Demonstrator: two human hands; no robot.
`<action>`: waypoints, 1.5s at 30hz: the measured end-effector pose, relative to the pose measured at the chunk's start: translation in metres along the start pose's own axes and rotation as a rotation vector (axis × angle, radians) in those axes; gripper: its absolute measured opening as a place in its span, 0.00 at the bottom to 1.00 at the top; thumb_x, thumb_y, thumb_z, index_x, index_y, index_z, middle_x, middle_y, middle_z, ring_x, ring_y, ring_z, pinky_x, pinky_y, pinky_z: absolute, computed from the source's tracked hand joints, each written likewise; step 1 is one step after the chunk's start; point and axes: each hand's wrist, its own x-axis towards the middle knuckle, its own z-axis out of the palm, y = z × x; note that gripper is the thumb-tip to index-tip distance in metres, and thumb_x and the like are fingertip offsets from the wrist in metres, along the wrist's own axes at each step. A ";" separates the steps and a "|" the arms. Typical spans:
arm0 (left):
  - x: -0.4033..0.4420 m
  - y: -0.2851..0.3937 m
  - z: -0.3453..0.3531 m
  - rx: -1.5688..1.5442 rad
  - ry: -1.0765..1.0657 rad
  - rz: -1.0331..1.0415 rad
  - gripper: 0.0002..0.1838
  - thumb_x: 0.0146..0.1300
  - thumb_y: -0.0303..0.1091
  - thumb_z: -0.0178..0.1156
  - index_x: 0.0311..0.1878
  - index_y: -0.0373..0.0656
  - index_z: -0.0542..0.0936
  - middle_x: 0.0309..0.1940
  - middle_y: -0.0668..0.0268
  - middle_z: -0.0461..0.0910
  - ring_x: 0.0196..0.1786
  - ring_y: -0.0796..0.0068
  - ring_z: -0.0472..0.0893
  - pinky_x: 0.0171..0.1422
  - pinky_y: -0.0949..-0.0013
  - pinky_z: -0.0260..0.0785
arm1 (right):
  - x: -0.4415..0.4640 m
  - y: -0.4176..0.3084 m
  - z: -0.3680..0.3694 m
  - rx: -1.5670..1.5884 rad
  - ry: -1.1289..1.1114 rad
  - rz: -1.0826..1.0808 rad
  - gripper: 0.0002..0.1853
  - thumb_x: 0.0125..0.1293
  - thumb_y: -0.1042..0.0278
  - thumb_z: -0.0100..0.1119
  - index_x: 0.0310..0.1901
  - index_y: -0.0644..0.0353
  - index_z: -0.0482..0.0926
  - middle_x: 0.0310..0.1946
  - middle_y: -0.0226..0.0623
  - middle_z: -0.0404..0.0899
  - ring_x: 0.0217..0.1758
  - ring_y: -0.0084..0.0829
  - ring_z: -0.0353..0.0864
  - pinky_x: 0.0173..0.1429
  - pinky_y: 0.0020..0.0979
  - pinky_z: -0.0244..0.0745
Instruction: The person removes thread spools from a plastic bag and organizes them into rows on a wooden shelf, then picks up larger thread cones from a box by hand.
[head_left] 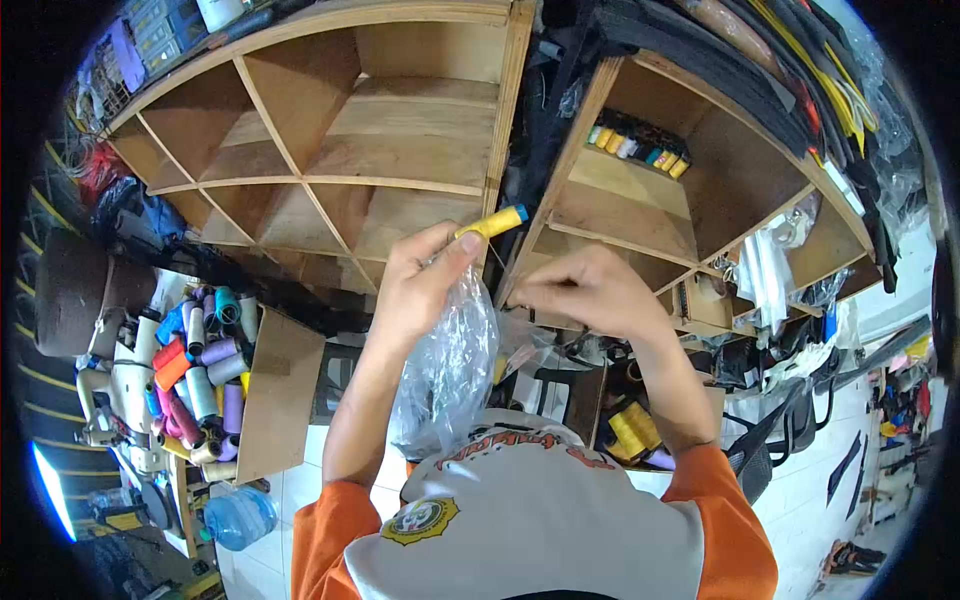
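Observation:
A small yellow thread spool [492, 222] with a blue end is pinched between the thumb and fingers of my left hand [425, 275]. Below that hand hangs a clear plastic bag [450, 360], its upper part close against the palm. My right hand [585, 290] is to the right of the bag, in front of the shelf, its fingers bent inward and close together; whether they hold anything is too small to tell. Inside the right shelf unit, a row of small spools [640, 148] in yellow, white and teal stands on a compartment floor.
Wooden shelving [400, 184] with square compartments spans the back. At left, a cardboard box [280, 395] holds many coloured thread cones [200, 390], near a sewing machine [130, 390]. A blue water jug [240, 517] is on the floor. Yellow cones [633, 430] lie below my right hand.

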 end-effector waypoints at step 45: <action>0.015 -0.008 0.000 0.349 -0.062 -0.045 0.17 0.62 0.40 0.59 0.26 0.35 0.75 0.13 0.70 0.65 0.20 0.85 0.64 0.24 0.74 0.56 | 0.005 0.001 0.025 -0.201 0.466 -0.136 0.09 0.56 0.66 0.63 0.33 0.62 0.84 0.19 0.37 0.79 0.20 0.26 0.78 0.28 0.25 0.70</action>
